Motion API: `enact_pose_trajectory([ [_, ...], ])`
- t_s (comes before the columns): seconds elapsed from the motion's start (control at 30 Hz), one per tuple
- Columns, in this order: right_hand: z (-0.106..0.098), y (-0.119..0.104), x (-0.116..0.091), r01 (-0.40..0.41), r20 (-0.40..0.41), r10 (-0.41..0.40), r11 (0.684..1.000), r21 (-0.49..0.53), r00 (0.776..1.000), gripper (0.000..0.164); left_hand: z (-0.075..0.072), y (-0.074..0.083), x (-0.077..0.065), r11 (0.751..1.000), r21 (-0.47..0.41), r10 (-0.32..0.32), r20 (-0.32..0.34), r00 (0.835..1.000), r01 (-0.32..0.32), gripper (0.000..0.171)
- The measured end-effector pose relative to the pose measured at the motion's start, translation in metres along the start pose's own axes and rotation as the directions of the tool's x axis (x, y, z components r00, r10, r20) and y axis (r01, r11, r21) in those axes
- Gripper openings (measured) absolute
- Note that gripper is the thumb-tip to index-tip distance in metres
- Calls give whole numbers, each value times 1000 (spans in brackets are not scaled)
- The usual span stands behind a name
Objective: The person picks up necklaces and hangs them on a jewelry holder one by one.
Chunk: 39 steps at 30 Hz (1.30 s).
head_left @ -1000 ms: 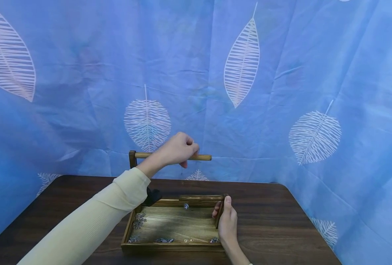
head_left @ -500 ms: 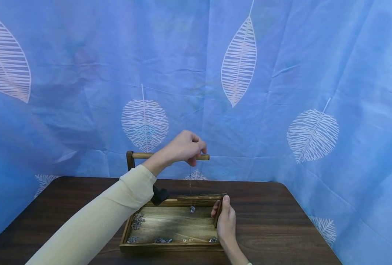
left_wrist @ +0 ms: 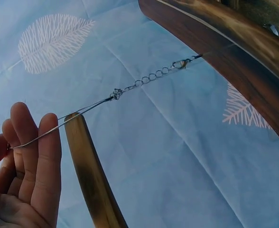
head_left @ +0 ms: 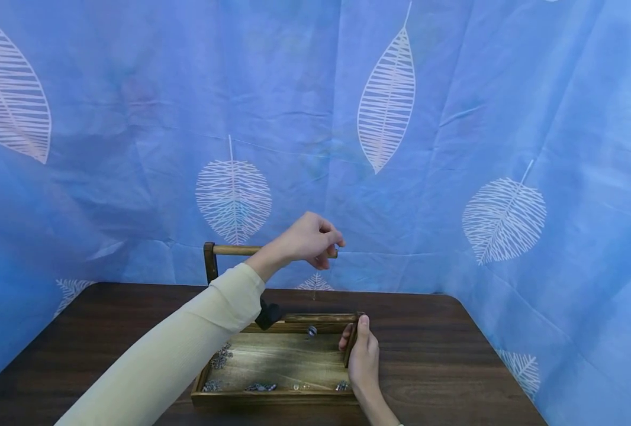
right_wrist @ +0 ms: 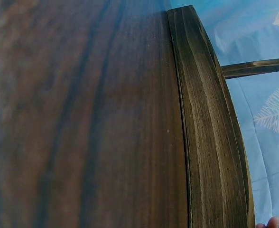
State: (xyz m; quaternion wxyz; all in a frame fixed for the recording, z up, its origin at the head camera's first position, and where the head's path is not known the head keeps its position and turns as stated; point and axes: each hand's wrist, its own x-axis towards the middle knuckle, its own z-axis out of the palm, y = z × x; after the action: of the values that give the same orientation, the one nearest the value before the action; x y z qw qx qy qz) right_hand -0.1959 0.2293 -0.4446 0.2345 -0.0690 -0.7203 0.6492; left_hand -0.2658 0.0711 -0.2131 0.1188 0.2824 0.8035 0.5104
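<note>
My left hand point(head_left: 315, 241) pinches a thin silver necklace point(left_wrist: 151, 77) near the free end of the upper wooden rod point(head_left: 235, 250). In the left wrist view the chain passes by the rod's tip; whether it touches cannot be told. Its extender links and clasp point(left_wrist: 180, 64) slope away from my fingers. A small round pendant point(head_left: 312, 331) hangs over the back of the wooden tray point(head_left: 273, 397). My right hand point(head_left: 365, 358) grips the stand's right upright point(head_left: 351, 346), its thumb up along the wood. Only fingertips point(right_wrist: 274, 222) show in the right wrist view.
Small heaps of jewellery point(head_left: 221, 357) lie along the tray's left side and front edge. A lower rod point(head_left: 321, 318) crosses the back of the tray. The stand rests on a dark wooden table point(head_left: 432, 355), before a blue leaf-print curtain point(head_left: 305, 106).
My left hand has moved right along the upper rod to its free end, and the pendant has shifted right with it. My right hand keeps its grip on the upright.
</note>
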Motion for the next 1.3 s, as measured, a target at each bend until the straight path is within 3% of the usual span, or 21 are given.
enact_pose_trajectory([
  [0.37, 2, -1, -1, -4, -15, 4, 1000, 8, 1000, 69, 13, -1, 12, 996, -92, -7, 33, 999, 10, 25],
  [0.73, 0, -3, -3, 14, -15, -13, 999, 33, 1000, 64, 21, 0, 17, 987, -152, -47, 3, 999, 47, 27],
  [1.3, -3, -2, 0, -19, -11, 19, 1000, 14, 1000, 68, 13, -9, 15, 966, -249, -99, -89, 991, 74, 26],
])
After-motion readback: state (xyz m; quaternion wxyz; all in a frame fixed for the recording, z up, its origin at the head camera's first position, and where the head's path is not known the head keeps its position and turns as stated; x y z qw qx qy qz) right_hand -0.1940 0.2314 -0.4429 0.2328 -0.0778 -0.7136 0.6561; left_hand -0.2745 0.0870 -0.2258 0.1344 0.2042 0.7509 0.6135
